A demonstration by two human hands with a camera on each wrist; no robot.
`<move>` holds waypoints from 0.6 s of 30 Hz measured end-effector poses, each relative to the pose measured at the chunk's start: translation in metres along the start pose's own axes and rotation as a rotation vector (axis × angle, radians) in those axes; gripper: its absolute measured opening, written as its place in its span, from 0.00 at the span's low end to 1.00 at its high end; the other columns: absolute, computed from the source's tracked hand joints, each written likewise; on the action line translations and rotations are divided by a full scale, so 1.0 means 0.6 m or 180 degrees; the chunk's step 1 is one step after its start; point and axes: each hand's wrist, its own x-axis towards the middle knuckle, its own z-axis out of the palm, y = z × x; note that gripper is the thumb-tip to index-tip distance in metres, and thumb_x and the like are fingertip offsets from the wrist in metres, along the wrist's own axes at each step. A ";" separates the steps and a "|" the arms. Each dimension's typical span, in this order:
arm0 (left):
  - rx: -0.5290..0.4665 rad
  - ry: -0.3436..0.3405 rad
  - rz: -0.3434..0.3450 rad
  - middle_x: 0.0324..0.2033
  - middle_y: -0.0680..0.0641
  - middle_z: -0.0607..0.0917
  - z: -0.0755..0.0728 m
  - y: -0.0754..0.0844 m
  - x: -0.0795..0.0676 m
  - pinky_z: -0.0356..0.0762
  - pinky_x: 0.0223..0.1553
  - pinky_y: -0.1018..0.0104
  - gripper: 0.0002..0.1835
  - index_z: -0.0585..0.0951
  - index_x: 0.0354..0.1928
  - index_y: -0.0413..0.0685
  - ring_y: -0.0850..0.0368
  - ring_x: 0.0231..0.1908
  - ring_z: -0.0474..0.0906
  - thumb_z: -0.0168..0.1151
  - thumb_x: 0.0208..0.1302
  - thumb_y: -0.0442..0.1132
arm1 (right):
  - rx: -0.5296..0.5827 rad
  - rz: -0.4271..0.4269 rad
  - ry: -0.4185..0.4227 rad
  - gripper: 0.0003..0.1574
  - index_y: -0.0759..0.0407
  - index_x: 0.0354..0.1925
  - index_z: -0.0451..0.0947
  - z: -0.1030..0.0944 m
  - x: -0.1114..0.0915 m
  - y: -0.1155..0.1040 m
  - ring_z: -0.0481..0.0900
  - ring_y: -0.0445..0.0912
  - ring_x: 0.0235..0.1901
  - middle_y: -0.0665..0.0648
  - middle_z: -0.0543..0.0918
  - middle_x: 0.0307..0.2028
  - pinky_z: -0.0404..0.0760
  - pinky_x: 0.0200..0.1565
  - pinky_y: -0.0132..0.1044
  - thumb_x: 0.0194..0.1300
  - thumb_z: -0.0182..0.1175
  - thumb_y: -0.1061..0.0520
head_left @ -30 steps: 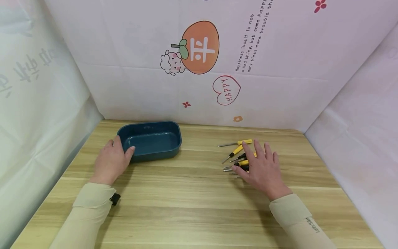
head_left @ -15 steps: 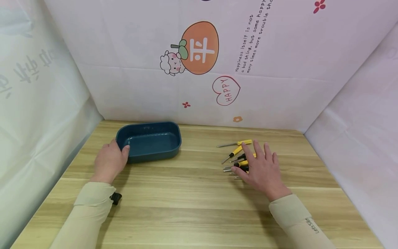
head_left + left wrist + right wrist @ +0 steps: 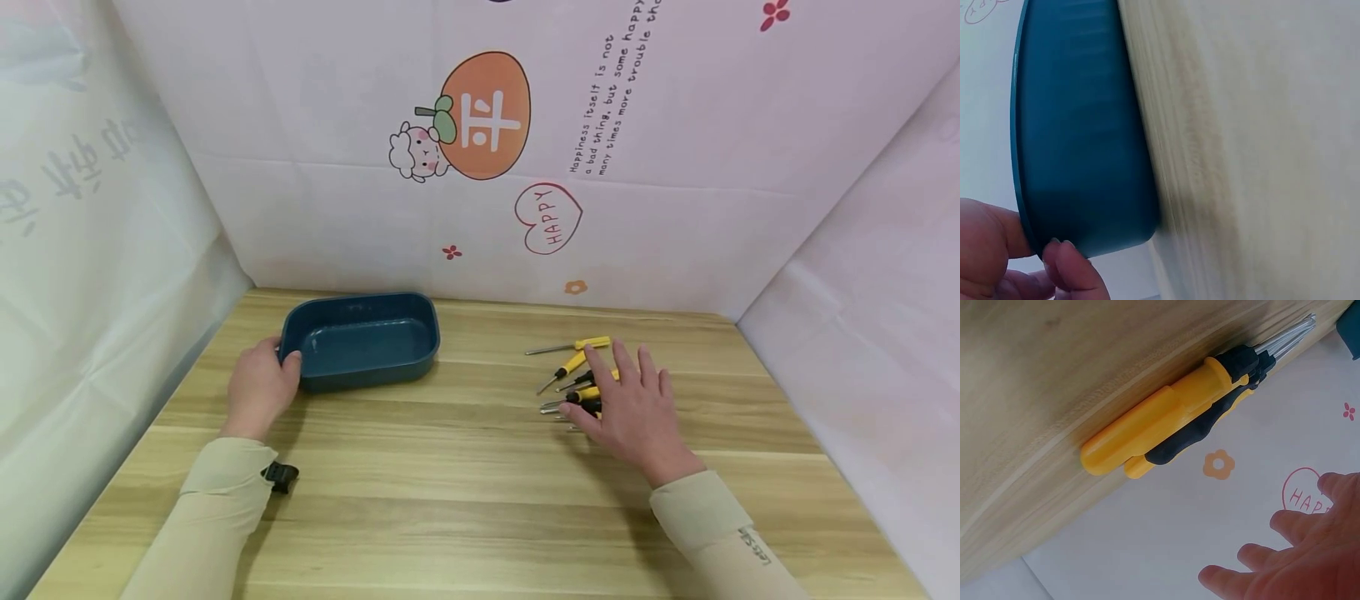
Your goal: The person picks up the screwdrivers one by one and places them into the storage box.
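At the back left of the table stands a dark blue rectangular box (image 3: 375, 373) with rounded corners. My left hand (image 3: 258, 387) pinches its left end, thumb near the rim and fingers against the outer wall. From the left wrist view, the box's long side wall (image 3: 1085, 125) fills the upper left. Several screwdrivers with yellow and black handles lie in a loose pile on the right, among them a yellow one (image 3: 592, 342) at the back. Over this pile hovers my right hand (image 3: 637, 417), fingers spread and holding nothing; it hides some handles. Thick handles (image 3: 1154, 425) show up close in the right wrist view.
A wood-grain table (image 3: 450, 508) carries everything. Behind it rises a white printed sheet (image 3: 337, 225), with more white sheeting (image 3: 862, 308) at both sides. Bare wood separates the box from the screwdrivers.
My left hand has drawn back a little leftward along the box's end, its thumb sliding from inside toward the rim. The box looks almost unmoved. My right hand stays in place above the screwdrivers.
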 end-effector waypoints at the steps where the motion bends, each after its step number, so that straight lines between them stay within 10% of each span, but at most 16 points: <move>1: -0.0042 0.0003 -0.0015 0.62 0.19 0.73 0.000 -0.001 0.000 0.74 0.60 0.29 0.31 0.65 0.71 0.22 0.21 0.62 0.71 0.49 0.80 0.43 | 0.0005 -0.0002 0.0004 0.62 0.43 0.83 0.51 0.000 0.000 0.000 0.46 0.75 0.78 0.69 0.52 0.81 0.51 0.70 0.81 0.64 0.50 0.15; 7: -0.0283 0.0031 -0.0098 0.62 0.22 0.76 0.003 -0.002 -0.001 0.76 0.60 0.33 0.30 0.66 0.72 0.25 0.26 0.61 0.75 0.47 0.79 0.42 | -0.0020 -0.0019 0.0025 0.61 0.43 0.83 0.52 0.000 -0.001 0.001 0.47 0.75 0.77 0.68 0.53 0.81 0.52 0.70 0.81 0.65 0.52 0.16; 18: -0.0467 -0.0123 -0.0057 0.57 0.25 0.80 0.003 0.007 -0.009 0.85 0.46 0.48 0.31 0.63 0.74 0.26 0.52 0.29 0.90 0.48 0.79 0.41 | -0.0015 0.0006 0.0019 0.62 0.42 0.83 0.52 0.000 -0.003 0.000 0.47 0.75 0.78 0.68 0.52 0.81 0.52 0.71 0.80 0.64 0.51 0.15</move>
